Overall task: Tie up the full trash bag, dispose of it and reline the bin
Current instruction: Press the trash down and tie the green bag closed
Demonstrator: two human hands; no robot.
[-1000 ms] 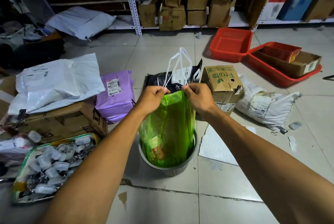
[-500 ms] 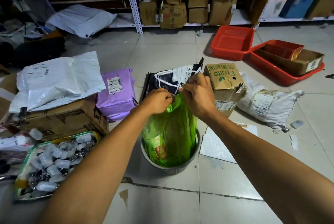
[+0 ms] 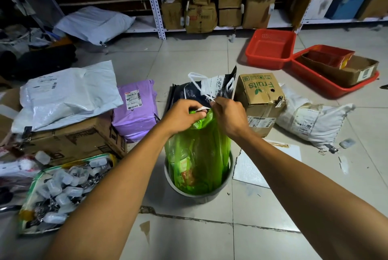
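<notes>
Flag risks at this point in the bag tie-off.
1. Both hands, left hand and right hand, pull thin white drawstrings; one could slip or snap.
2. The green trash bag looks thin and stuffed; lifting may tear it.
3. The grey bin might tip when the bag is lifted out.

We reach both bare forearms forward and down from the lower corners of the view, converging toward the middle. Our left hand (image 3: 184,113) has its back turned up, fingers curled under and pinching. Our right hand (image 3: 228,116) sits just beside it, nearly touching, knuckles up, fingers curled and pinching at its inner edge. Both wrists are bent slightly, the right angled inward toward the left.
</notes>
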